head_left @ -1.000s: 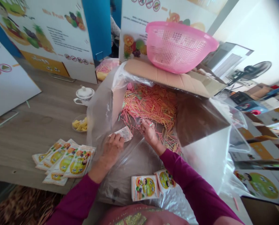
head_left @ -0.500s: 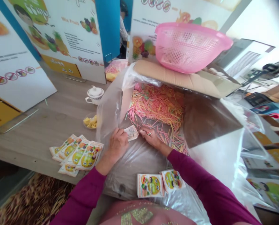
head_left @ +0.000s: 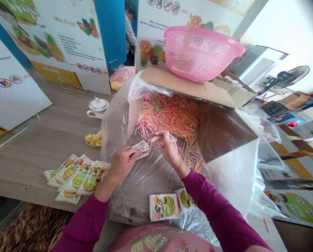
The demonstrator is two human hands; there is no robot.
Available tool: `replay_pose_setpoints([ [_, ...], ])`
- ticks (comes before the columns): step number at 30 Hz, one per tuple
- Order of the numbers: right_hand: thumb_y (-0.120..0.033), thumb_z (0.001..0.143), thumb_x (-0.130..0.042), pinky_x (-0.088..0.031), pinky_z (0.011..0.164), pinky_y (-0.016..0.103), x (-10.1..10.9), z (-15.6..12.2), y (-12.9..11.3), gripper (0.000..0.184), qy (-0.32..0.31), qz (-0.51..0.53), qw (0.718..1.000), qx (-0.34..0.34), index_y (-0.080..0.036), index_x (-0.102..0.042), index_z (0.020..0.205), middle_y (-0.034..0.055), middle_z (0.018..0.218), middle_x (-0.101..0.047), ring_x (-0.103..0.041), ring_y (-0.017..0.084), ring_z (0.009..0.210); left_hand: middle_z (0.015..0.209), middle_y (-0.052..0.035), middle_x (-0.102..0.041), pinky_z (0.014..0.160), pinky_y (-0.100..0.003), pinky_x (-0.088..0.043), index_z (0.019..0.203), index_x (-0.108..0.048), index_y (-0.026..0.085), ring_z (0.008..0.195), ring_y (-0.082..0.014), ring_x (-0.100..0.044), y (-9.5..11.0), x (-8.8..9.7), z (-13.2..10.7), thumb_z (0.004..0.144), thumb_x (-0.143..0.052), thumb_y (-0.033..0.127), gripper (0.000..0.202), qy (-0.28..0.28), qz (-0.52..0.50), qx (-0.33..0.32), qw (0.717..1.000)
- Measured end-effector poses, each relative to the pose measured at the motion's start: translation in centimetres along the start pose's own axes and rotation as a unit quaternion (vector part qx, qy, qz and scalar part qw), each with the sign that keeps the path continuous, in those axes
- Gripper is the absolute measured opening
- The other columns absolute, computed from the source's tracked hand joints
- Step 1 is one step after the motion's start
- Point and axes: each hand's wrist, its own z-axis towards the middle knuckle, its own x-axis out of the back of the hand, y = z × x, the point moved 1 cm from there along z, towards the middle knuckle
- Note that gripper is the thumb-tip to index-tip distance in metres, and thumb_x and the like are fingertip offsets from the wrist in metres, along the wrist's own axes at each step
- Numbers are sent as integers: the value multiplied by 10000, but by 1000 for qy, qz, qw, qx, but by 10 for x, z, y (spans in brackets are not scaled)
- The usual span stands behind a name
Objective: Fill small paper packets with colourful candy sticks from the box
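Observation:
My left hand (head_left: 122, 161) is closed on a small printed packet (head_left: 141, 149) held over the clear plastic liner (head_left: 146, 182) of a cardboard box (head_left: 219, 129). Just to the right, my right hand (head_left: 167, 147) pinches a few thin coloured sticks (head_left: 167, 141) lifted from the pile of pink, yellow and green sticks (head_left: 172, 115) inside the box. The two hands are close together, almost touching at the packet.
A pink basket (head_left: 198, 49) sits on the box flap. Several fruit-print packets (head_left: 75, 178) lie fanned on the wooden table (head_left: 41, 140); two more packets (head_left: 169, 204) rest near my lap. A white teapot (head_left: 97, 106) and a small snack dish (head_left: 93, 138) stand left of the box. Printed boards (head_left: 59, 38) stand behind.
My right hand has lifted out of the stick pile with a few sticks pinched and moved toward the packet. My left hand keeps hold of the packet, raised slightly.

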Motion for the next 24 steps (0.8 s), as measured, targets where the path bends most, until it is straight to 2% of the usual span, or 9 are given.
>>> replay_pose_setpoints([
  [4, -798, 1045, -439, -621, 928, 403, -17, -5, -19, 615, 8, 32, 999, 18, -237, -691, 1053, 93, 877, -821, -798, 272, 1067, 773, -17, -768, 694, -287, -508, 788, -816, 226, 708, -165, -674, 22, -2, 0, 903, -768, 254, 127, 32, -151, 13, 988],
  [8, -818, 1040, -427, -637, 764, 355, -24, -13, -21, 630, 13, 35, 999, 1, -240, -678, 1023, 107, 945, -834, -808, 258, 979, 704, -2, -763, 631, -269, -521, 741, -814, 226, 639, -151, -655, 38, -11, 0, 842, -817, 327, 143, 47, -262, 37, 963],
  [10, -823, 1027, -465, -644, 755, 357, -24, -17, -17, 629, 7, 45, 999, 3, -237, -695, 1015, 102, 939, -833, -811, 253, 928, 701, 0, -770, 611, -261, -526, 731, -820, 226, 630, -147, -655, 40, -17, 0, 820, -828, 346, 150, 55, -290, 54, 954],
  [13, -831, 1030, -450, -664, 866, 418, -21, -22, -11, 661, -12, 27, 1000, 7, -236, -738, 1021, 103, 923, -829, -812, 277, 996, 723, 6, -789, 640, -267, -561, 753, -842, 237, 657, -153, -685, 39, -25, -1, 803, -839, 339, 113, 58, -316, 73, 944],
  [16, -811, 1072, -348, -601, 1102, 501, -14, -27, -13, 727, -29, -45, 998, 39, -239, -791, 1003, 126, 1077, -830, -757, 296, 1223, 738, 6, -804, 677, -289, -593, 786, -862, 252, 682, -168, -715, 39, -29, -2, 808, -839, 323, 78, 51, -331, 80, 939],
  [18, -791, 1091, -329, -494, 1245, 514, -9, -29, -19, 751, -58, -105, 990, 70, -240, -828, 987, 126, 1254, -801, -685, 292, 1365, 766, -3, -820, 697, -303, -607, 797, -866, 253, 710, -181, -737, 40, -29, -1, 803, -848, 314, 64, 52, -341, 73, 936],
  [20, -794, 1091, -354, -408, 1314, 510, -5, -31, -28, 751, -117, -152, 979, 70, -241, -857, 1025, 112, 1403, -754, -627, 291, 1452, 813, -20, -839, 739, -321, -629, 797, -866, 251, 757, -197, -759, 42, -30, 0, 794, -866, 319, 68, 48, -356, 57, 932],
  [22, -827, 1063, -409, -388, 1324, 511, -2, -31, -36, 747, -183, -174, 966, 54, -235, -861, 1128, 110, 1464, -731, -602, 300, 1482, 844, -34, -848, 778, -341, -650, 799, -866, 246, 795, -211, -773, 44, -32, 2, 789, -887, 359, 114, 31, -385, 52, 921],
  [24, -854, 1023, -479, -424, 1296, 517, 0, -31, -42, 760, -214, -178, 960, 41, -235, -805, 1318, 118, 1500, -713, -605, 309, 1472, 871, -40, -853, 814, -361, -667, 835, -873, 242, 823, -220, -784, 46, -37, 4, 784, -906, 416, 185, 0, -428, 74, 901],
])
